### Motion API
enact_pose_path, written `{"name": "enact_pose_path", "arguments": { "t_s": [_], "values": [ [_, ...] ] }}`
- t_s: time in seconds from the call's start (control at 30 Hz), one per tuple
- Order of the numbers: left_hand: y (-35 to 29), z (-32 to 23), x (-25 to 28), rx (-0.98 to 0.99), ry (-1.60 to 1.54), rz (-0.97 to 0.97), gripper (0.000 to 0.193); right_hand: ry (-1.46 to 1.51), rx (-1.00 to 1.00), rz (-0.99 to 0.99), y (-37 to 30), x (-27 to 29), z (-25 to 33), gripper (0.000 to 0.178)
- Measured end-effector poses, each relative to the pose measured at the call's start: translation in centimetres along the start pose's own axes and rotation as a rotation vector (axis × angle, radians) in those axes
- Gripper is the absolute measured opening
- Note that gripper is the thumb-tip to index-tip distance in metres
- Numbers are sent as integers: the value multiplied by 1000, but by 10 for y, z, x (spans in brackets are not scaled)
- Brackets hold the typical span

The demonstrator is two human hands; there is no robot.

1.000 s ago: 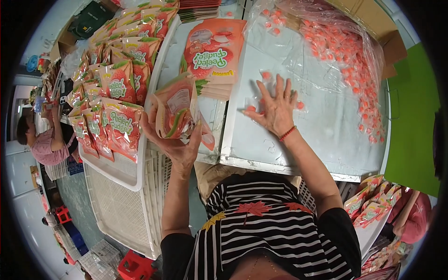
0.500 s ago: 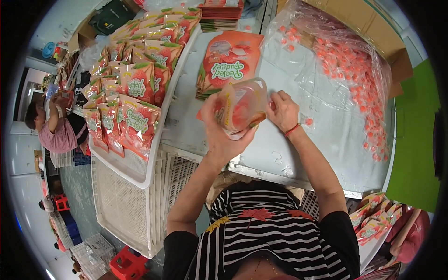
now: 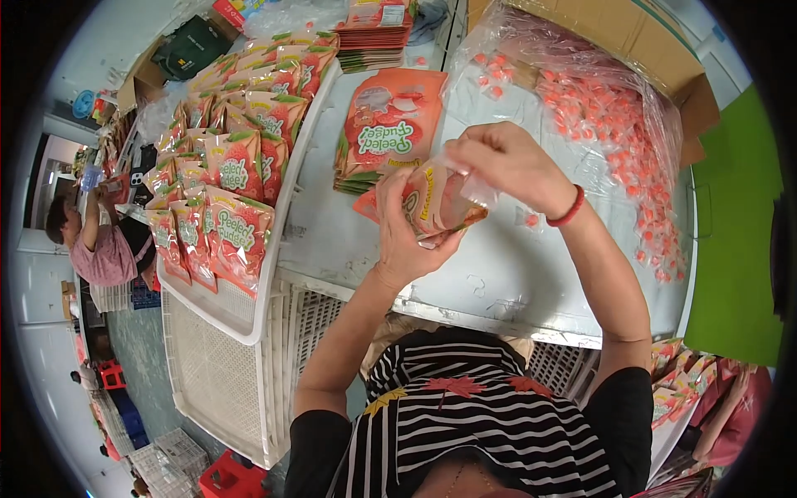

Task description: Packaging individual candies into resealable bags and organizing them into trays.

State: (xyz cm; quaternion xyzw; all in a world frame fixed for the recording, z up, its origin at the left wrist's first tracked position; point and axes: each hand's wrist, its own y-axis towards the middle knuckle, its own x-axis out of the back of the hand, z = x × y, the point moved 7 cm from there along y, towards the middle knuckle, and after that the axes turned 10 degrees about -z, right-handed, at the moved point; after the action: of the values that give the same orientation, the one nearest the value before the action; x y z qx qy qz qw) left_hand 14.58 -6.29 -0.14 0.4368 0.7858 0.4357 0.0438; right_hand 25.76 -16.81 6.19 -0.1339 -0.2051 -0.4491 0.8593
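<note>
My left hand (image 3: 413, 241) is wrapped round a red and pink candy pouch (image 3: 430, 199), its mouth spread toward the right. At that mouth my right hand (image 3: 510, 162) is closed, palm down, fingertips bent in. Clear plastic shows just below those fingers; whether it is a wrapper or the pouch's edge I cannot tell. Behind the pouch lies a stack of flat pouches (image 3: 390, 116). One wrapped red candy (image 3: 528, 219) rests on the table (image 3: 465, 286) under my right wrist. Many more wrapped candies (image 3: 594, 124) are heaped at the far right.
A white tray (image 3: 264, 311) of filled pouches (image 3: 237, 228) stands on stacked crates (image 3: 224, 373) at left. A cardboard box (image 3: 664, 50) with a plastic liner is at the back right. Another pouch stack (image 3: 374, 37) sits at the back. Co-workers are at far left and lower right.
My right hand has risen from the table beside the pouch and moved over its open mouth. My left hand still holds the pouch. The view has shifted slightly.
</note>
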Motion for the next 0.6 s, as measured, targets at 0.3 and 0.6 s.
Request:
{"name": "enact_pose_path", "arguments": {
  "t_s": [0.3,0.6],
  "values": [
    [-7,18,1,100,-142,-114,90,-213,310,26,-6,-9,2,29],
    [-8,8,-3,14,-45,26,101,-467,333,22,-11,-9,12,22]
  ]
}}
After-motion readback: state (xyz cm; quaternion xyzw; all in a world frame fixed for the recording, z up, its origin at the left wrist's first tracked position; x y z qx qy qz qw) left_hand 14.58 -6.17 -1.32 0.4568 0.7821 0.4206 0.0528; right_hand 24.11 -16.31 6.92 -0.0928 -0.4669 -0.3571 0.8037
